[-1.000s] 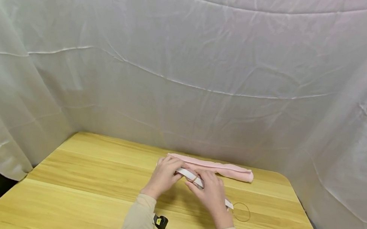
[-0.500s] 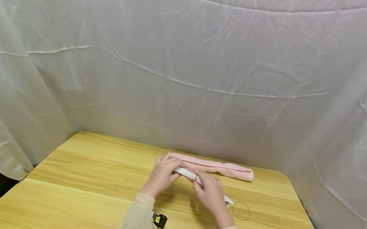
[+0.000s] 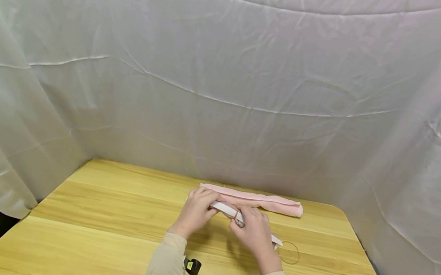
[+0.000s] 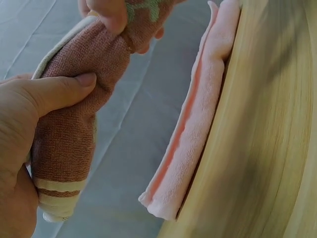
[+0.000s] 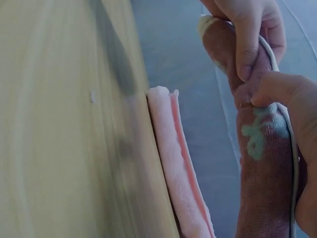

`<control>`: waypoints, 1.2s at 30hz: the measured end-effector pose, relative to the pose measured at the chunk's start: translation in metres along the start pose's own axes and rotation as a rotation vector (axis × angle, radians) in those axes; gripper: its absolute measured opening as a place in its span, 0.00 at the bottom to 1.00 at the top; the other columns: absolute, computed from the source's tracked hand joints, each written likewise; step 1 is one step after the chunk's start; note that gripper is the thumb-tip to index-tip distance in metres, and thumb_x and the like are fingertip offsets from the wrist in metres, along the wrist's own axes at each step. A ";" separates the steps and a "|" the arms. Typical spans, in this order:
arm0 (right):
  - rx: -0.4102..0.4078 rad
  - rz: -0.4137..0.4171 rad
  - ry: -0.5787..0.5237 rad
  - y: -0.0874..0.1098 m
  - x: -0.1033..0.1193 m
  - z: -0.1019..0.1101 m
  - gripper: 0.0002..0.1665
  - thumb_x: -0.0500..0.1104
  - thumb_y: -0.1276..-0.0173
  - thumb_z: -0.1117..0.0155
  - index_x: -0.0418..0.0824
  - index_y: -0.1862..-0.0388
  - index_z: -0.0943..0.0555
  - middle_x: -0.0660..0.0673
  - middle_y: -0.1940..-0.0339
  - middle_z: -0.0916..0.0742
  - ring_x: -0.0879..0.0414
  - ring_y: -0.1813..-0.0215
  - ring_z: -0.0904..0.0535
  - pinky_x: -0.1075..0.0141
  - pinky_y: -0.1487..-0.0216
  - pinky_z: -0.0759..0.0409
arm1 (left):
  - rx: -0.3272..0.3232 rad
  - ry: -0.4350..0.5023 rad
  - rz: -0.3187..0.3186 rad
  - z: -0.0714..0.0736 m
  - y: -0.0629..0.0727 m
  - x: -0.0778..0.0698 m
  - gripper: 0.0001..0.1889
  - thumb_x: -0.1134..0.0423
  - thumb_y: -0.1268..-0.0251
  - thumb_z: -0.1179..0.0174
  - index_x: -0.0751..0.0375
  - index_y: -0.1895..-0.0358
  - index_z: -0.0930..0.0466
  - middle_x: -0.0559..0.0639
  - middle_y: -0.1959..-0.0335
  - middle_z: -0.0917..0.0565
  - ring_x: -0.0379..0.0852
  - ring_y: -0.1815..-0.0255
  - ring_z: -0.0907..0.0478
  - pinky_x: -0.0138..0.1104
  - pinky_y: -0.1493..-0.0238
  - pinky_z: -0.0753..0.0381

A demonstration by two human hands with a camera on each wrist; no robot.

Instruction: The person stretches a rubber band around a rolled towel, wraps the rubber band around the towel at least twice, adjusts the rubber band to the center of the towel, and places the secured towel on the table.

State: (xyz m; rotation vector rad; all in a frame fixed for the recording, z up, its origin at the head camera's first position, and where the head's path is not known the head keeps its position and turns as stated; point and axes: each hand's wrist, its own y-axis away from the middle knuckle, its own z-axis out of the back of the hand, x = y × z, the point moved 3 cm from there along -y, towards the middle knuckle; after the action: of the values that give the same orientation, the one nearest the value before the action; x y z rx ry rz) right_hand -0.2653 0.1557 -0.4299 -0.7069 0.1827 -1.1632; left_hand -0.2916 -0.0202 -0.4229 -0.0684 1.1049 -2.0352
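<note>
A rolled brown towel (image 4: 69,144) with a white edge and pale green marks is held up above the table by both hands. My left hand (image 3: 195,209) grips it near one end, its thumb (image 4: 74,91) pressed along the roll. Closer to the middle, my right hand (image 3: 255,232) pinches the roll with its thumb (image 5: 277,89) at a narrowed spot. A thin rubber band (image 3: 236,214) crosses the white edge there, right at the right fingertips. The fingers behind the roll are partly hidden.
A pink rolled towel (image 3: 280,205) lies along the back of the wooden table (image 3: 113,216), just beyond the hands. To the right of the right hand, a loose rubber band (image 3: 298,255) lies on the table. Grey-white curtains (image 3: 221,133) surround the table.
The right thumb has drawn in closer against the roll beside the rubber band, and the right hand has shifted slightly. My left hand keeps its hold in nearly the same place.
</note>
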 end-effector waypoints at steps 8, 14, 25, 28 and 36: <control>-0.113 0.005 0.116 0.002 0.006 -0.003 0.22 0.52 0.53 0.21 0.47 0.61 0.19 0.48 0.67 0.12 0.51 0.66 0.17 0.56 0.68 0.26 | 0.016 0.003 -0.012 -0.001 -0.002 -0.004 0.11 0.61 0.47 0.29 0.48 0.61 0.18 0.41 0.59 0.12 0.44 0.53 0.21 0.47 0.49 0.27; -0.082 0.005 0.092 0.001 0.006 -0.002 0.20 0.42 0.57 0.25 0.46 0.62 0.20 0.50 0.66 0.13 0.51 0.64 0.16 0.53 0.63 0.24 | 0.028 0.041 0.004 -0.002 -0.002 -0.002 0.10 0.61 0.48 0.29 0.48 0.62 0.17 0.41 0.60 0.12 0.44 0.53 0.21 0.47 0.49 0.27; 0.121 -0.051 -0.132 0.000 -0.001 -0.002 0.21 0.50 0.45 0.26 0.49 0.53 0.19 0.50 0.63 0.13 0.59 0.67 0.21 0.63 0.66 0.25 | 0.016 0.020 0.036 0.000 0.002 0.004 0.10 0.62 0.48 0.28 0.48 0.64 0.18 0.40 0.61 0.12 0.45 0.52 0.20 0.47 0.49 0.27; 0.195 -0.104 -0.239 0.000 -0.002 -0.003 0.20 0.56 0.37 0.32 0.53 0.49 0.20 0.50 0.58 0.13 0.59 0.61 0.20 0.62 0.60 0.23 | 0.006 0.003 0.037 0.000 0.003 0.006 0.11 0.63 0.50 0.27 0.47 0.63 0.18 0.40 0.61 0.12 0.45 0.52 0.20 0.47 0.49 0.26; 0.274 -0.166 -0.324 0.000 -0.003 -0.003 0.15 0.57 0.26 0.48 0.52 0.51 0.20 0.55 0.68 0.19 0.60 0.64 0.25 0.62 0.61 0.26 | -0.030 -0.001 -0.012 0.002 0.002 0.005 0.11 0.63 0.50 0.27 0.47 0.63 0.17 0.40 0.60 0.12 0.45 0.53 0.21 0.46 0.51 0.27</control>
State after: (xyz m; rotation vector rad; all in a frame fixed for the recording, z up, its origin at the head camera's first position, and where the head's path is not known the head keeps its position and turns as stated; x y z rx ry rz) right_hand -0.2679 0.1570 -0.4322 -0.6647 -0.3075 -1.1855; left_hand -0.2932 -0.0250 -0.4246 -0.0912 1.1372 -2.0289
